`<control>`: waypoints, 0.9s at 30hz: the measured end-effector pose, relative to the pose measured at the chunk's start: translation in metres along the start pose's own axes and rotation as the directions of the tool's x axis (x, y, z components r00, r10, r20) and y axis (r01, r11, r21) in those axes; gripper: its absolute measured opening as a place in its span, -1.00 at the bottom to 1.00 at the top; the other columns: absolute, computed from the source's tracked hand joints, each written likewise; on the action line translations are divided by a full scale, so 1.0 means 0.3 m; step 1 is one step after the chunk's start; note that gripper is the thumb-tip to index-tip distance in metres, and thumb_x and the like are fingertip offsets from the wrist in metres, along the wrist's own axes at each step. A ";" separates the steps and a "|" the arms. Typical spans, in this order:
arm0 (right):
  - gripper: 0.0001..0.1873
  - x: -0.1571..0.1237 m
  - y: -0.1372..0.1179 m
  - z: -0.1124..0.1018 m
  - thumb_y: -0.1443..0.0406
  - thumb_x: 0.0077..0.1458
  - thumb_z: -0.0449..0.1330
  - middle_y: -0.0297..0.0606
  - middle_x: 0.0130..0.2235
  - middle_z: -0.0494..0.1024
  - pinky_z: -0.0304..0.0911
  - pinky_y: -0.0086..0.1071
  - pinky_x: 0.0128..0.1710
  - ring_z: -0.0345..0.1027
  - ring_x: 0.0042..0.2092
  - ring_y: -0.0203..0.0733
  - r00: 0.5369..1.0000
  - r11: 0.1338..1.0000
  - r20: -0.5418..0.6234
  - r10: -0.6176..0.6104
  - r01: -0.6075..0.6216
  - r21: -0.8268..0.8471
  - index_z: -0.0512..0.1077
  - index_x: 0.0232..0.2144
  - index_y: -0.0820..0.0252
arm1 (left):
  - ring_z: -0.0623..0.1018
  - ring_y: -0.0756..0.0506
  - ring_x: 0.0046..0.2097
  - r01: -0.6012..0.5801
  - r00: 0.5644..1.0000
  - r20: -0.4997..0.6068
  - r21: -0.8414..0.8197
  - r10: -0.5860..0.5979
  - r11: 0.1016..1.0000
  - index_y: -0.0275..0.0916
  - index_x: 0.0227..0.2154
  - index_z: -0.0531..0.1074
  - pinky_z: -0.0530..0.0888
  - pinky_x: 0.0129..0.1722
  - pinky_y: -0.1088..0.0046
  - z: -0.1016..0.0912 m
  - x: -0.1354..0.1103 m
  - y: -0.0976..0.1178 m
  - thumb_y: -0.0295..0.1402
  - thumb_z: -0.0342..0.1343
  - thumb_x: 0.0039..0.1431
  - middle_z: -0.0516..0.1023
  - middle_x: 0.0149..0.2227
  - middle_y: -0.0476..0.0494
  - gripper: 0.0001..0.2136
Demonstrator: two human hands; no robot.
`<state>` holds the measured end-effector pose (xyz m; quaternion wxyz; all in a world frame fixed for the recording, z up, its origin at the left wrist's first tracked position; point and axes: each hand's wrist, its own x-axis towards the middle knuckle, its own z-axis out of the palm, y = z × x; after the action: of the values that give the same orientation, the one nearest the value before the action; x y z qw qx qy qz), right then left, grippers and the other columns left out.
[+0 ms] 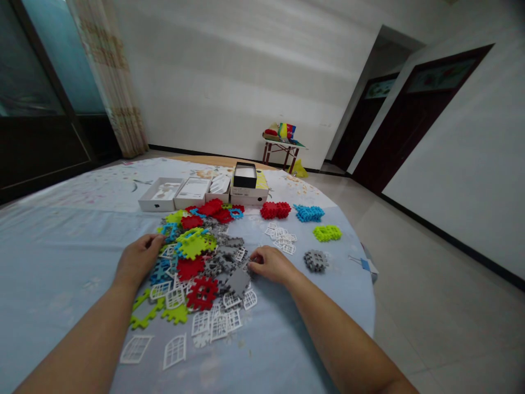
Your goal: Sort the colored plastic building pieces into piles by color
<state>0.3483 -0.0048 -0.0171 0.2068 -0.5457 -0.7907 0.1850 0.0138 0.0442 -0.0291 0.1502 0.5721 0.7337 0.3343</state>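
Note:
A mixed heap of flat interlocking plastic building pieces lies between my two hands. My left hand (141, 257) is at the heap's left side, its fingers curled together beside a blue piece (169, 231). What is in those fingers, if anything, is hidden. On the opposite side, my right hand (271, 264) has its fingers closed at the edge of the grey pieces (238, 282); I cannot make out what they hold. Lime green pieces (192, 244) top the heap, with red pieces (202, 293) and white window lattices (219, 324) towards me.
Sorted stacks stand to the right: red (275, 210), blue (309, 213), lime green (327, 233) and grey (315, 261), with white lattices (281, 237) near them. Open white boxes (162, 195) and a black box (245, 175) stand behind the heap. A clip (365, 265) sits at the table's right edge.

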 end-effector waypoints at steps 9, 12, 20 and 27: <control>-0.87 0.011 0.048 -0.071 0.28 -0.05 0.16 -0.38 -0.50 0.43 0.11 -0.51 -0.48 0.22 -0.48 -0.37 0.992 0.947 -0.082 0.096 -0.066 0.314 0.42 -0.45 0.25 | 0.45 -0.05 -0.35 0.001 1.000 0.006 -0.012 -0.001 1.000 -0.24 -0.31 0.46 0.29 -0.39 0.51 0.005 0.001 -0.004 -0.11 -0.10 0.06 0.52 -0.41 -0.07 -0.65; -0.89 0.000 0.057 -0.109 0.28 -0.04 0.18 -0.35 -0.46 0.44 0.14 -0.47 -0.40 0.23 -0.44 -0.35 0.966 0.981 -0.257 0.028 0.024 0.194 0.42 -0.44 0.22 | 0.45 -0.05 -0.34 -0.004 1.000 0.011 -0.016 0.004 1.000 -0.25 -0.31 0.46 0.28 -0.38 0.51 0.004 0.000 -0.003 -0.13 -0.09 0.06 0.52 -0.39 -0.08 -0.66; -0.71 -0.021 0.075 -0.104 0.21 -0.10 0.26 -0.28 -0.31 0.47 0.20 -0.39 -0.24 0.32 -0.31 -0.27 0.998 0.997 -0.021 -0.064 0.065 0.036 0.44 -0.28 0.20 | 0.45 -0.06 -0.33 0.017 1.000 0.014 -0.004 -0.017 1.000 -0.23 -0.30 0.46 0.29 -0.38 0.50 -0.001 -0.007 0.008 -0.12 -0.10 0.06 0.52 -0.39 -0.09 -0.65; -0.45 -0.023 0.045 -0.066 0.10 -0.08 0.23 -0.08 -0.04 0.39 0.08 -0.25 0.01 0.20 0.01 -0.06 0.998 0.992 0.022 -0.064 0.066 -0.111 0.35 -0.05 0.23 | 0.45 -0.07 -0.33 0.032 0.999 0.011 0.025 -0.033 0.999 -0.21 -0.31 0.45 0.29 -0.37 0.49 -0.001 0.004 -0.005 -0.09 -0.10 0.05 0.51 -0.37 -0.09 -0.65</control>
<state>0.3715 -0.0054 -0.0081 0.1746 -0.5286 -0.8191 0.1385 0.0121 0.0451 -0.0297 0.1526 0.5637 0.7462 0.3196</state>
